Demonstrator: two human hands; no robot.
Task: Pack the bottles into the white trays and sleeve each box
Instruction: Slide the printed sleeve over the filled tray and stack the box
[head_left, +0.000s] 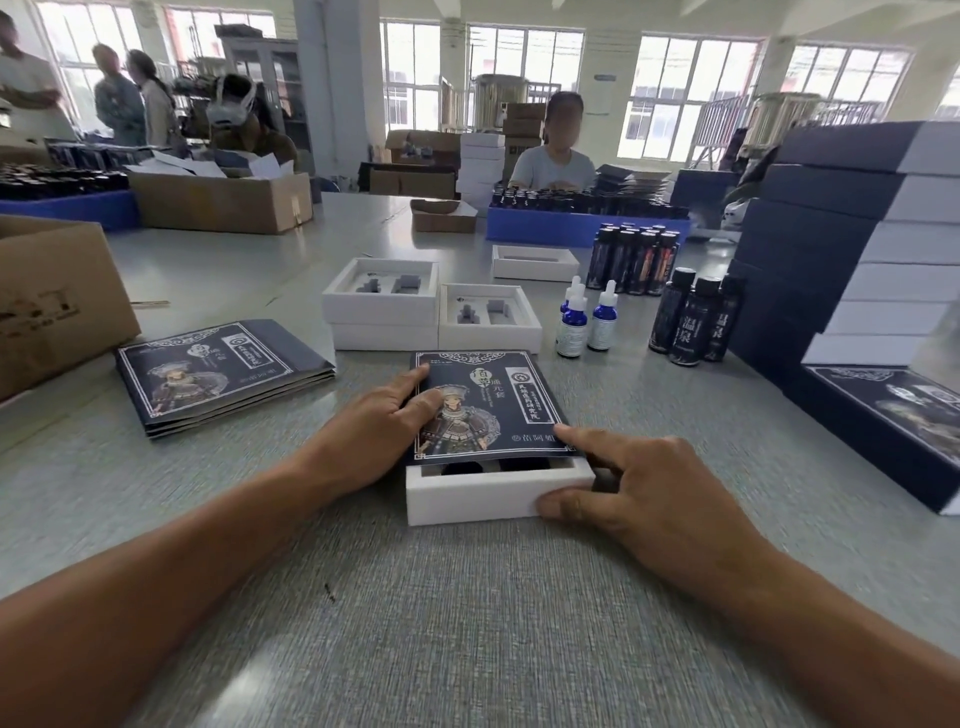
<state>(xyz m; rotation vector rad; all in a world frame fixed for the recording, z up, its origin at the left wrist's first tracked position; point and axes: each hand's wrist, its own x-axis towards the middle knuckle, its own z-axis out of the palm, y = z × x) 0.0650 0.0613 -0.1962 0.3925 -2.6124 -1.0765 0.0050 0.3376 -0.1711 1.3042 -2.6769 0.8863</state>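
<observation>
White tray (475, 493) sitting on desk (467, 623), near edge sticking out of dark sleeve (483, 405). Left hand (363, 431) pressing sleeve with straight fingers; right hand (639, 493) pinching tray corner. Risk: tray going in crooked, jamming, tearing sleeve mouth.

The dark navy printed card sleeve (485, 405) looks like smooth coated paper with a faint sheen. The white rectangular tray (483, 496) beneath it appears matt, like foam or thick board. The grey tabletop (467, 623) shows a fine woven-looking texture with a dull gloss. The small blue dropper bottles (587, 325) look glossy. The brown cardboard carton (52, 301) is matt.
</observation>
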